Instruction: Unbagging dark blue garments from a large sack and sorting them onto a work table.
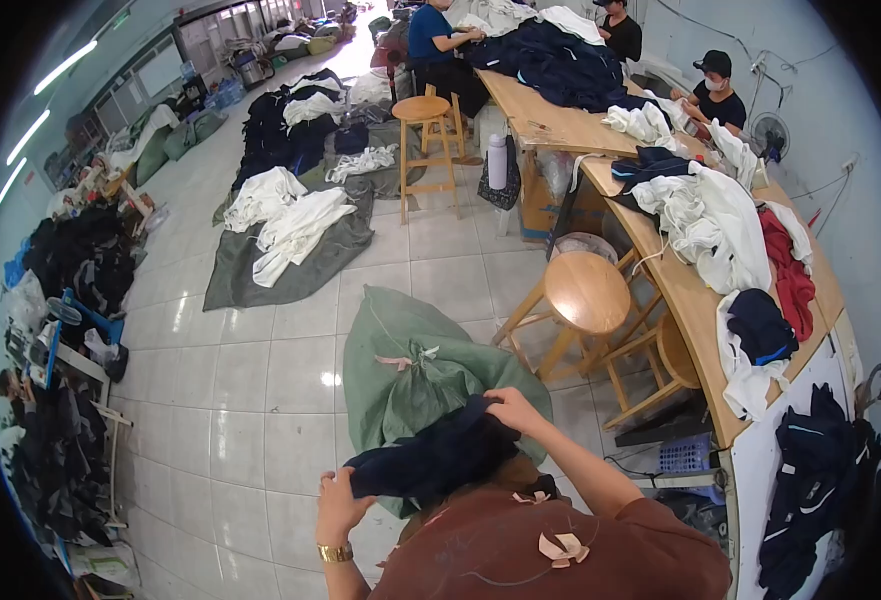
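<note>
A dark navy piece of clothing (430,455) is stretched between my two hands, close in front of my body. At its left end my left hand (340,505) grips the edge, a gold watch band on the wrist. My right hand (515,412) pinches the upper right end of the cloth. Just beyond the garment, and partly covered by it, a large green sack (410,340) lies on the floor, its neck gathered and tied with a pinkish strip. The garment's exact kind is hard to tell, since it is folded.
A round wooden stool (587,292) stands right of the sack, another stool (422,108) farther off. Along the right runs a wooden table (675,300) heaped with white garments (705,220). White and navy clothes lie on a grey sheet (235,265). Several people sit at the far tables.
</note>
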